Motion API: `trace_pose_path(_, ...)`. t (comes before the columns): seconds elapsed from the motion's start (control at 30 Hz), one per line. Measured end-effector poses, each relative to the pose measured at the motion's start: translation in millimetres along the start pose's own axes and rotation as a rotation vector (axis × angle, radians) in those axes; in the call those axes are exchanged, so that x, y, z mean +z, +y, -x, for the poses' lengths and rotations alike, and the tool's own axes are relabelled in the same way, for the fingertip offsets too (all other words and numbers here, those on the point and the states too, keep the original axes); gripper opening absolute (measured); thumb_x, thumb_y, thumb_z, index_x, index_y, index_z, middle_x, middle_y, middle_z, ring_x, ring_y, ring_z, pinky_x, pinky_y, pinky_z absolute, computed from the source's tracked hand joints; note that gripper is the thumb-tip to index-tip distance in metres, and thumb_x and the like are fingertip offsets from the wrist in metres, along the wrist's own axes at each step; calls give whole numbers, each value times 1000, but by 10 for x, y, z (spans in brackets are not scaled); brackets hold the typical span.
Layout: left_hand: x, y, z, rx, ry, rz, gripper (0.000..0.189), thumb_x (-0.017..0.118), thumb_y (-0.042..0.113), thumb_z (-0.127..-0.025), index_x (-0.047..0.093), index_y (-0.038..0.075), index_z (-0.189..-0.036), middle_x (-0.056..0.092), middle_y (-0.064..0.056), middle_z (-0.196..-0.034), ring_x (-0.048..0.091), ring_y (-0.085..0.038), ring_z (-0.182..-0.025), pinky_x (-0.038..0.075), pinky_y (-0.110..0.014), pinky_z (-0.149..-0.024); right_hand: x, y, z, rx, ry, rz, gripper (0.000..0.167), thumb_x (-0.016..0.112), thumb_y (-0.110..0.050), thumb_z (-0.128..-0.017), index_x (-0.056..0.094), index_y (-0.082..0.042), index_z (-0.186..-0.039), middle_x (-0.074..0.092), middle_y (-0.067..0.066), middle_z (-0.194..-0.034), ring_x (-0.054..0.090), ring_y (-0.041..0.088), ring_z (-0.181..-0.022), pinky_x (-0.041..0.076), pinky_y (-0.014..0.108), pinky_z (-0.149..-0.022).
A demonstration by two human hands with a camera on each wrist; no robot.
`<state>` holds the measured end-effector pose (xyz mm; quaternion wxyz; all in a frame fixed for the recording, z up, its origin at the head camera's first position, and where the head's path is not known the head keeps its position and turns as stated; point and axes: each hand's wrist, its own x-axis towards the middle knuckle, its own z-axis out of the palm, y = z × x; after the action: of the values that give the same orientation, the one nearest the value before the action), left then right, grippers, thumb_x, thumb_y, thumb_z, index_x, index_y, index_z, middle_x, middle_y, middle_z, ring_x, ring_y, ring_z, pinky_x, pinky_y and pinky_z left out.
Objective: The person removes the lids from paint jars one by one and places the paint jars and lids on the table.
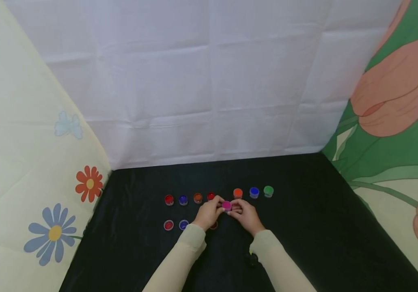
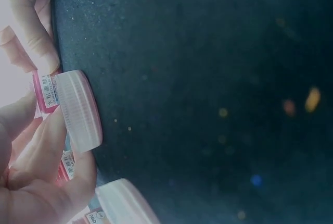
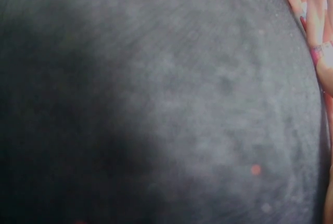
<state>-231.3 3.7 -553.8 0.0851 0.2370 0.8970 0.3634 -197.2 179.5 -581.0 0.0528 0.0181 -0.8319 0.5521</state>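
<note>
A small magenta paint jar is between my two hands, over the black table. My left hand pinches it from the left, and the fingers of my right hand grip it from the right. In the left wrist view the jar shows a printed label and a wide whitish ridged cap. Only a sliver of the magenta jar appears by the fingers at the right edge of the right wrist view. A red jar stands just behind my left fingers, and an orange-red jar behind my right fingers.
Further left in the back row stand red, blue and brown jars. Blue and green ones stand right. Nearer are red and blue jars; my left hand partly covers a brownish-red jar.
</note>
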Motion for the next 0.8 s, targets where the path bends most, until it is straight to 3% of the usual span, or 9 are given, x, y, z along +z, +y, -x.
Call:
trace_pose_path(0.23,-25,25,9,39,3,-44,31,61,13,-102,61,17,-132,72,-8,-118,68,-21,-103,54,-43,-92,-13,-18,11,-5,2,11,28,78,4,-85,66,3,-110,68,12,-103,72,27,-93,58,33,-83)
trace_pose_path(0.8,-23,-6,7,0,-15,31,16,61,18,-103,57,14,-118,71,-8,-117,69,-20,-104,55,-41,-90,2,-9,14,2,4,1,27,78,5,-85,66,2,-110,68,12,-103,71,26,-93,58,33,-83)
